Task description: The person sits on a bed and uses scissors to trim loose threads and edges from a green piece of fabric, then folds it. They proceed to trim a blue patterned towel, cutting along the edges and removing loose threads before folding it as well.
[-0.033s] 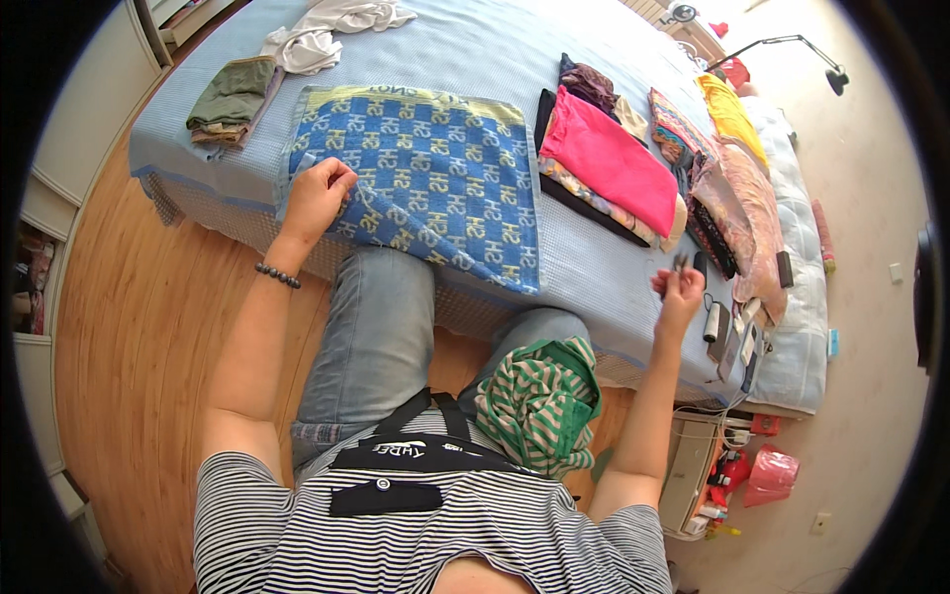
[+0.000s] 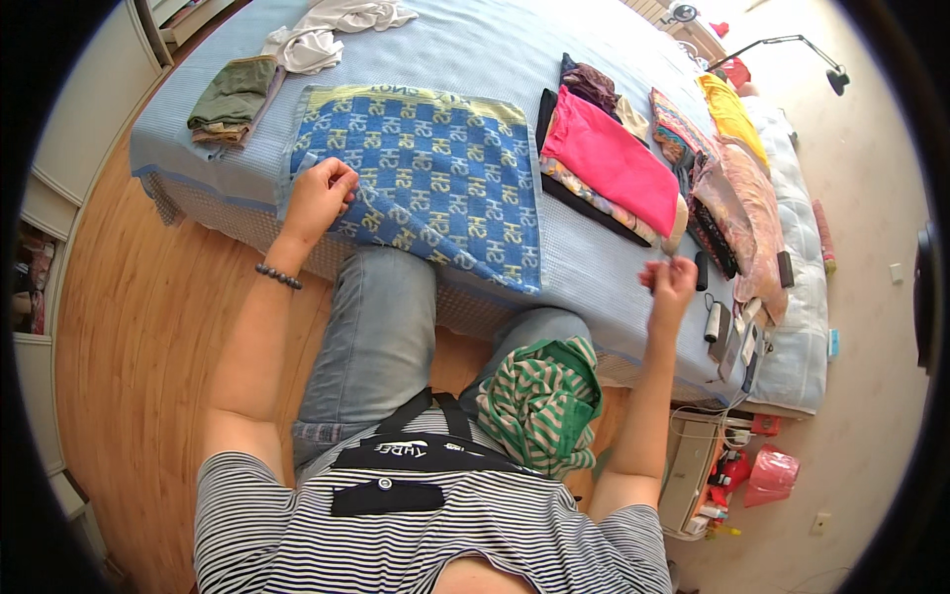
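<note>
A blue towel with a yellow letter pattern and yellow far border lies spread on the bed in front of me. At its near left corner is my left hand, fingers pinched together on the towel's edge; the fingers partly hide the grip. My right hand is raised over the bed's near edge, right of the towel. Its fingers are closed round a small dark thing with a blurred tip, too small to name. A green and beige striped garment lies crumpled on my right thigh.
Folded clothes with a pink piece on top lie right of the towel. Olive folded clothes and a crumpled white garment are at far left. More clothes, a dark phone-like object and a white cylinder lie right.
My right hand has shifted slightly down and left, and the small dark thing in it has turned and blurred. The left hand and the towel look nearly the same.
</note>
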`<state>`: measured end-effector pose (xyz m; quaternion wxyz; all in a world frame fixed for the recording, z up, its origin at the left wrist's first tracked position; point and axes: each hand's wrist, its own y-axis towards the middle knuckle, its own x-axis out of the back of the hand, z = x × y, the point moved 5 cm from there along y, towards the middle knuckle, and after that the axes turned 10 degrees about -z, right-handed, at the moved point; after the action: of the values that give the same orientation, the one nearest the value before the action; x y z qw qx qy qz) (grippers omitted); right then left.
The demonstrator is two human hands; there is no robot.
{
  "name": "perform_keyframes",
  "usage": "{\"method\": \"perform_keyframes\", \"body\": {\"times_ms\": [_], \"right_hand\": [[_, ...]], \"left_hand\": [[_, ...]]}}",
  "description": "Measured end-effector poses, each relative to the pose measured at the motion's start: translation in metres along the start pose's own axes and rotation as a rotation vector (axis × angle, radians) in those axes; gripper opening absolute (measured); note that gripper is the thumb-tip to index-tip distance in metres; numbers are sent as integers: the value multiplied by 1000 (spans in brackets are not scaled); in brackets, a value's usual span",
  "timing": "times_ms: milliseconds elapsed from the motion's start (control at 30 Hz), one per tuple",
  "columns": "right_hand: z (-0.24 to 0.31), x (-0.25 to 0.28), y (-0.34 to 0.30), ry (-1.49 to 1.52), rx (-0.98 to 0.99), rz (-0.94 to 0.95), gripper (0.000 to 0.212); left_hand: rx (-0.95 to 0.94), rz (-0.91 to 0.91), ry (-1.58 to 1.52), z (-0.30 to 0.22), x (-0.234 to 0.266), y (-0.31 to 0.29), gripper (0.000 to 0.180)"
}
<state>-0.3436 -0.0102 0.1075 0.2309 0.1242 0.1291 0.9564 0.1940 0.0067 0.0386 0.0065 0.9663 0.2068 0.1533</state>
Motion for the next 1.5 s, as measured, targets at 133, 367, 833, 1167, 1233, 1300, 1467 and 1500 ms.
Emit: {"method": "perform_keyframes", "body": {"times_ms": [133, 367, 833, 1167, 1233, 1300, 1467, 1500], "right_hand": [[49, -137, -73, 47, -1, 520, 19], [76, -292, -167, -304, 280, 696, 27], [61, -338, -183, -476, 526, 656, 23], [77, -279, -177, 271, -600, 803, 23], [70, -269, -178, 350, -721, 818, 15], [63, -255, -174, 472, -808, 753, 18], [48, -183, -140, 341, -686, 646, 12], [51, -157, -123, 146, -558, 529, 14]], "left_hand": [[167, 85, -295, 10, -4, -4, 16], [236, 177, -401, 21, -2, -4, 25], [276, 192, -517, 25, -5, -7, 26], [84, 204, -558, -27, -24, -54, 18], [11, 220, -502, -39, -34, -62, 12], [32, 247, -547, -47, -48, -72, 9], [-194, 263, -310, -68, -82, -104, 10], [-196, 253, -298, -72, -82, -107, 10]]}}
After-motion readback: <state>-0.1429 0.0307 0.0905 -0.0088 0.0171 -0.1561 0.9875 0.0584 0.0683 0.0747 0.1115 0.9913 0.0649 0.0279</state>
